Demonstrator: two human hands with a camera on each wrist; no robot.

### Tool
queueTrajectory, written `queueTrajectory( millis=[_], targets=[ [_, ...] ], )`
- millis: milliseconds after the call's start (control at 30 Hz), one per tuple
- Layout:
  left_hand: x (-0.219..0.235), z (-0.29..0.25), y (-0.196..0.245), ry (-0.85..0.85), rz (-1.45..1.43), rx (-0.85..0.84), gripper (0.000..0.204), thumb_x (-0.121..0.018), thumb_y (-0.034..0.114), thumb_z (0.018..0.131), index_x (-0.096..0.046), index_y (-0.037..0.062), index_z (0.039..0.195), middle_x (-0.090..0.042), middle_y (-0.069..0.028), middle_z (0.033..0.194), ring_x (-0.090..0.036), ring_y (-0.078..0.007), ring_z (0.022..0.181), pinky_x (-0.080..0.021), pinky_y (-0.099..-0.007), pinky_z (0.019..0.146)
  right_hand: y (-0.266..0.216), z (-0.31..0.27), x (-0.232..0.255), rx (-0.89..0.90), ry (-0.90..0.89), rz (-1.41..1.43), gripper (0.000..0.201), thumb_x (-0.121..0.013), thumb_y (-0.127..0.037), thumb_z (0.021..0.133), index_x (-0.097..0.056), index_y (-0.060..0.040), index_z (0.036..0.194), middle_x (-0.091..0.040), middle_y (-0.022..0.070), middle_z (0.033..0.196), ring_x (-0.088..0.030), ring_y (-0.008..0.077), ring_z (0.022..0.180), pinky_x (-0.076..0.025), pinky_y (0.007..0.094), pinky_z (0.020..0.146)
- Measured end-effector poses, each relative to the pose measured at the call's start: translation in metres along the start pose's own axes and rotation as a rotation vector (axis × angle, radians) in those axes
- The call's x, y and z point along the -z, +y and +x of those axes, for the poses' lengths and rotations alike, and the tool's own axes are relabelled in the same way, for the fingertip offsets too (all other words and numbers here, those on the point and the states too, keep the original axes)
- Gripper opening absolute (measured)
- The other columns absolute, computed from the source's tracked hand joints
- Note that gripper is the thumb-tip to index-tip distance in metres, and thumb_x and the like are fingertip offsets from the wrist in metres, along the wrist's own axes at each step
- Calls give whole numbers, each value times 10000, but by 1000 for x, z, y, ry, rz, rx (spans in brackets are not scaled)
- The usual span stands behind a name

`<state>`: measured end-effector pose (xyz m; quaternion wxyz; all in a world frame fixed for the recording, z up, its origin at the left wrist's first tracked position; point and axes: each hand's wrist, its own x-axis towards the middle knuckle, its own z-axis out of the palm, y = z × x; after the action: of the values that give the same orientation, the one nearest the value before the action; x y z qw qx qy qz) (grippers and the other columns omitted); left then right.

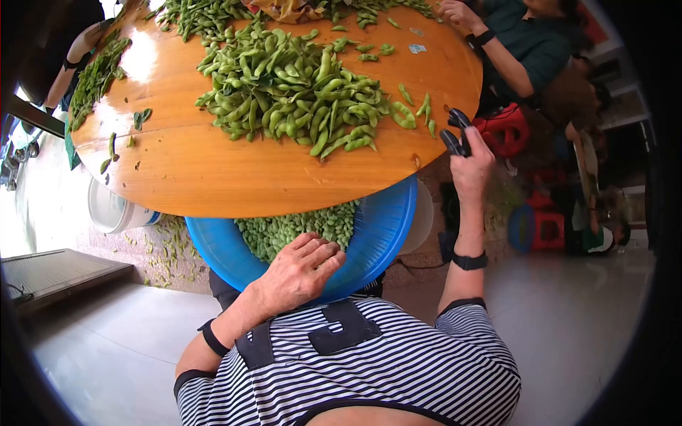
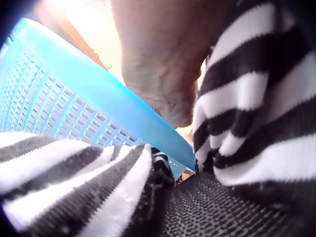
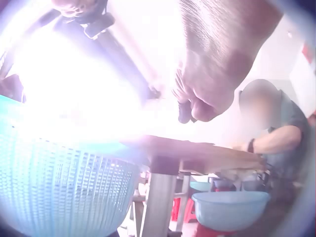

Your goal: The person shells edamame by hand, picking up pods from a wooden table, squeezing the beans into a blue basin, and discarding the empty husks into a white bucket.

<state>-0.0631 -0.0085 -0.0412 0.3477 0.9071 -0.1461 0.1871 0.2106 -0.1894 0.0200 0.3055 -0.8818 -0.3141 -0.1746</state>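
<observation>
My left hand [image 1: 302, 270] hangs over the near rim of a blue plastic basket [image 1: 387, 227], its fingers loosely bent and no object visible in them. Inside the basket lie many shelled green beans [image 1: 284, 231]. My right hand [image 1: 472, 163] is raised by the table's right edge, with black covers on the thumb and a finger; these tips stand apart with nothing seen between them. Nearest to it are a few loose edamame pods [image 1: 426, 106]. A big heap of edamame pods [image 1: 298, 92] covers the middle of the wooden table [image 1: 234, 181]. In the right wrist view, glare hides much of the tabletop.
Two other people's arms reach in, one at the far left [image 1: 78, 50] and one at the right [image 1: 508, 60]. White buckets [image 1: 110, 206] stand below the table. Fallen pods [image 1: 170, 248] litter the floor. Red stools [image 1: 504, 131] and a pale blue basin [image 3: 229, 210] are at the right.
</observation>
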Motion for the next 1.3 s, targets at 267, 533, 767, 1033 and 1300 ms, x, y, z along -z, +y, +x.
queueTrajectory(
  millis=[267,533,767,1033,1300],
  targets=[
    [11,-17,-9,58,29,112,277,-637,-41,704,-603,10,974,-650,-124,947,-641,-272,862,-518,-402,820,9,37,-37,286,-181,101,323,-547,130,716,-590,25,1019,-608,186,900,-609,360,824,-475,370,707],
    [3,-4,-7,21,-2,59,257,-632,-23,719,-600,7,972,-650,-129,950,-640,-272,849,-519,-394,809,7,50,-29,438,-366,78,341,-510,155,683,-570,31,995,-590,195,901,-578,411,846,-453,429,694],
    [3,-3,-5,-3,-19,67,265,-633,-14,714,-593,2,976,-647,-139,973,-638,-271,854,-516,-393,815,-3,40,-18,381,-403,-1,312,-533,128,710,-574,25,1002,-583,199,898,-583,403,838,-455,417,673],
    [3,-7,-10,6,-24,85,272,-635,-24,694,-596,7,962,-651,-129,948,-640,-271,834,-521,-383,802,-9,-14,-13,207,-204,85,191,-682,9,769,-606,-4,944,-616,153,810,-628,334,727,-480,375,637],
    [-4,-7,-10,22,-7,40,274,-625,-11,694,-596,15,965,-647,-115,944,-635,-275,821,-520,-391,780,-17,-12,-14,-59,-258,521,388,-723,-18,790,-656,-77,1167,-704,89,897,-655,94,826,-492,233,710]
  ],
)
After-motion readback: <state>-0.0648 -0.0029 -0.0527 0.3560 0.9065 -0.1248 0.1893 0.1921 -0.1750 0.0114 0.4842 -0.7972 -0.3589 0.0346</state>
